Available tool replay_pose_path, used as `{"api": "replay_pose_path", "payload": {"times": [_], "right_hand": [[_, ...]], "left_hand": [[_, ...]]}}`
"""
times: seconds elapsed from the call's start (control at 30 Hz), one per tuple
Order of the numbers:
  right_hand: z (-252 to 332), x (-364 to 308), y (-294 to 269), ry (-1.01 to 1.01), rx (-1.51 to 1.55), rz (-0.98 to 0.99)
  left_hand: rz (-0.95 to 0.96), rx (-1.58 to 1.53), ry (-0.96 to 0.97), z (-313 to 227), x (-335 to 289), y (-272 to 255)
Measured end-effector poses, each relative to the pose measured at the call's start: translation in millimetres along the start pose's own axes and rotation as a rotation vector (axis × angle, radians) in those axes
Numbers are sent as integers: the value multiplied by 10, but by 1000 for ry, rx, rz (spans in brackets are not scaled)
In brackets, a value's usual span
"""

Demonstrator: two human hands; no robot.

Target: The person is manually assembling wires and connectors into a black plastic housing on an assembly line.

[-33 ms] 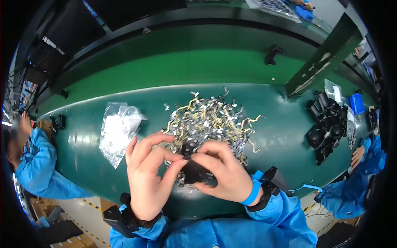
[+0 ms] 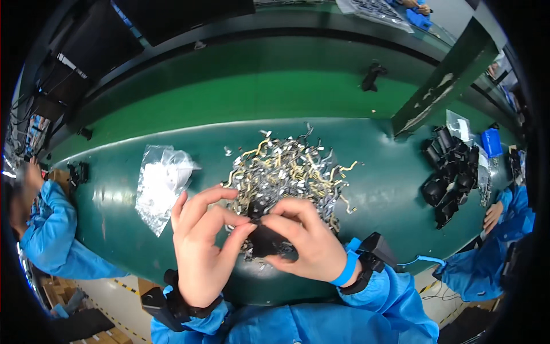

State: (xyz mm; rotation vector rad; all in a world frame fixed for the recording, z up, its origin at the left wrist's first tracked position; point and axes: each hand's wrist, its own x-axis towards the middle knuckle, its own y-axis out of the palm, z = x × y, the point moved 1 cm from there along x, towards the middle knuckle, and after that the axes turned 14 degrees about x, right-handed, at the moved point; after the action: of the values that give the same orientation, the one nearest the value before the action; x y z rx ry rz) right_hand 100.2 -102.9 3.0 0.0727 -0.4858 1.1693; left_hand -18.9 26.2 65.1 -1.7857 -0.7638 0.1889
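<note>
Black piece (image 2: 265,241) looks evenly dark, partly hidden.

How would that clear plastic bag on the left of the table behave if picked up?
The clear, wrinkled plastic bag is probably floppy, given its crumpled edges. Its shiny surface may be slippery. White contents with slack plastic around them might shift.

Counted the wearer's two hands (image 2: 203,246) and one black piece (image 2: 264,241). Tallied one cable heap (image 2: 289,172), one clear bag (image 2: 164,182) left of it, one blue box (image 2: 491,143) at right; could not number the black housings (image 2: 450,175).
</note>
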Motion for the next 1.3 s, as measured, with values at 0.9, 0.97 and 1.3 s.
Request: {"api": "replay_pose_path", "payload": {"times": [0.9,0.97,1.3], "right_hand": [[-80,4,-40,30,-3,-100],[-93,-1,-42,28,-7,-93],[-107,1,-23,13,-30,-75]], "left_hand": [[-119,-381,123,269,112,399],[-139,-342,117,263,107,405],[-168,-124,176,247,126,366]]}}
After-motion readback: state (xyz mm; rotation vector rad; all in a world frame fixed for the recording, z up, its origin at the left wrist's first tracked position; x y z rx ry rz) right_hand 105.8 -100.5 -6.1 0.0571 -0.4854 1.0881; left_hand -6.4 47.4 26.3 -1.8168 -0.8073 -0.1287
